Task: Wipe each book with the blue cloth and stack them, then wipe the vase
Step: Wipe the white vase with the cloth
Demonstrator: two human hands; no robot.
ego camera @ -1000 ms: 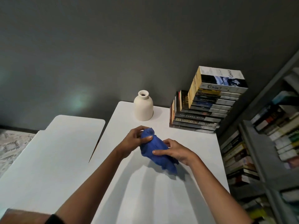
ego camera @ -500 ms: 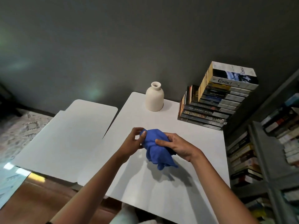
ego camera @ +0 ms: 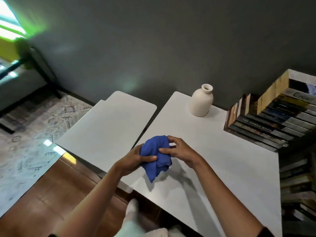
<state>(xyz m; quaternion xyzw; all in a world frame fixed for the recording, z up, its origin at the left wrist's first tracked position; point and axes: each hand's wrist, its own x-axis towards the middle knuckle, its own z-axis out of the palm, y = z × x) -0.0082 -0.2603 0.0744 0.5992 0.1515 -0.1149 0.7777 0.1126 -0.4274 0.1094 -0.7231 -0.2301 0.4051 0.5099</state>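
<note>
Progress, books: the book stack stands at the bench's far right corner. No loose book lies on the bench top. Judged from this, the stacking part is complete or close to it. Whether each book has been wiped cannot be told.
Progress, vase: the cream ceramic vase stands upright at the back of the bench with no hand on it. Its wiping is judged to be the step outstanding.
Step in hand: both hands are bunching or regripping the blue cloth, seemingly in readiness for the vase.
Left hand: it grips the cloth's left side with the thumb laid across the front. The fingers curl behind the cloth, out of view.
Blue cloth: it is crumpled into a wad between the two hands, over the near left part of the bench. One corner hangs down, and a shadow beneath suggests it is clear of the surface.
Right hand: it pinches the cloth's upper right side between thumb and curled fingers, and holds nothing else.
Vase relative to hands: beyond and to the right of both hands, well apart, with bare bench between.
Book stack relative to hands: further right again, just beside the vase but not touching it.
Bookshelf: it stands off the bench's right edge, filled with other books.
</note>
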